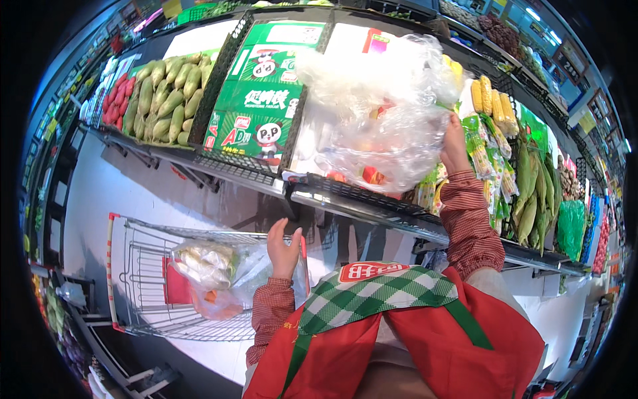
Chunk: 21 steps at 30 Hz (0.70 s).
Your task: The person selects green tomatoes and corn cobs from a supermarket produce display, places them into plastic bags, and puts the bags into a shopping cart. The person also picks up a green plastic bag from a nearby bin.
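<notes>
My right hand (454, 145) is at the right edge of a heap of clear plastic bags (394, 134), with the thin film bunched at its fingers. Red and yellow patches show through the plastic. Packaged corn (479, 149) sits just right of that hand. My left hand (283, 249) is raised with thumb and fingers apart, holding nothing, over the near end of a wire shopping cart (149, 326). Inside the cart lies a clear bag of white vegetables (207, 264), with something orange (212, 297) low in the plastic.
The display shelf's metal front edge (349, 205) runs across before me. White-green radishes (169, 95), red radishes (117, 102) and green printed cardboard (254, 99) occupy its left part. Unhusked corn (533, 189) and a green bag (570, 224) lie at right. Another produce stand (65, 319) is lower left.
</notes>
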Tool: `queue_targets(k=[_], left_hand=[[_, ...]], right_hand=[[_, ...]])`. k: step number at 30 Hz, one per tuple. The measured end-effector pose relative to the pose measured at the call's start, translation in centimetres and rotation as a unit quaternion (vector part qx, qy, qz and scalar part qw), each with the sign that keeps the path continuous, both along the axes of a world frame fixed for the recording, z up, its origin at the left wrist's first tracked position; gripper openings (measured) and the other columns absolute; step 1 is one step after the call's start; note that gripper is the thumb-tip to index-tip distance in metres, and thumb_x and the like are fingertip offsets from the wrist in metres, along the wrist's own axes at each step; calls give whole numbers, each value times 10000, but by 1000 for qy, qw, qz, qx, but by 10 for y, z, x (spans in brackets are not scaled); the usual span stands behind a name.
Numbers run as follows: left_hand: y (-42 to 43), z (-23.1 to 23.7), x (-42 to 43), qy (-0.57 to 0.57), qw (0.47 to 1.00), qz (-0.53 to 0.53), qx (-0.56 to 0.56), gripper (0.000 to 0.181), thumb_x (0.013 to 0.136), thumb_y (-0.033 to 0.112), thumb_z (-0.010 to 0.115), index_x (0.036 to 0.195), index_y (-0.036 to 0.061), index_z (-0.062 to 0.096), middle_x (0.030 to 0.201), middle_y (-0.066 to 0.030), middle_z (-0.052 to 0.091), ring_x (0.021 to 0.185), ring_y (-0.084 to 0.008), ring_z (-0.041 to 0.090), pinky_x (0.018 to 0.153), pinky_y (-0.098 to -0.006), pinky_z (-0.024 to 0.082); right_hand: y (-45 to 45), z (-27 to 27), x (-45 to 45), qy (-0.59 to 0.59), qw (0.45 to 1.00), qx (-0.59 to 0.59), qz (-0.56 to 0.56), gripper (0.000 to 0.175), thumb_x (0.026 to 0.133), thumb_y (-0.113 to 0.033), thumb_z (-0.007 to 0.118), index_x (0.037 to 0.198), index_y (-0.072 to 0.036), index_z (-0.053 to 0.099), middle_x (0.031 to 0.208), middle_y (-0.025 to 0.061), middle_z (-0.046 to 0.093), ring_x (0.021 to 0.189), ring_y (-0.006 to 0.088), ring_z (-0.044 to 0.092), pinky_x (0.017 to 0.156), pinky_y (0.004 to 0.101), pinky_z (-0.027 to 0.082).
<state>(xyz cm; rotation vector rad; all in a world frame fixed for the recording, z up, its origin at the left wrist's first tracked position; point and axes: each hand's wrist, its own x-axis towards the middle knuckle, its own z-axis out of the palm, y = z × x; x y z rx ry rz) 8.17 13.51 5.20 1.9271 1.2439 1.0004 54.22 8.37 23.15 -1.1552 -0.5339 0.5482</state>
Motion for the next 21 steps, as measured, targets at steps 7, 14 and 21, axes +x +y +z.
queue_targets(k=[7,14,21], left_hand=[[10,106,97,-179,956,-233,-26,1136,669,275,866,1542,-2,195,1546,-222,288,1419,-347,331,1136,-458,338],[-44,166,122,-444,830,-256,-221,677,1033,490,395,1493,1,299,1491,-165,370,1351,-303,412,1091,-502,411],[-74,179,121,-398,701,-366,-465,745,908,19,627,1510,23,188,1395,-173,452,1244,-283,530,1030,-457,497]], right_hand=[[-88,22,-34,-309,949,6,55,438,1028,-261,481,1420,-68,445,1273,87,600,1115,197,613,959,329,521],[-108,-25,-24,-11,995,82,51,439,1005,-240,530,1401,-61,464,1293,85,589,1125,181,601,959,317,508],[-108,-63,-31,69,990,108,53,443,982,-219,578,1381,-53,483,1313,82,579,1135,165,588,960,306,494]])
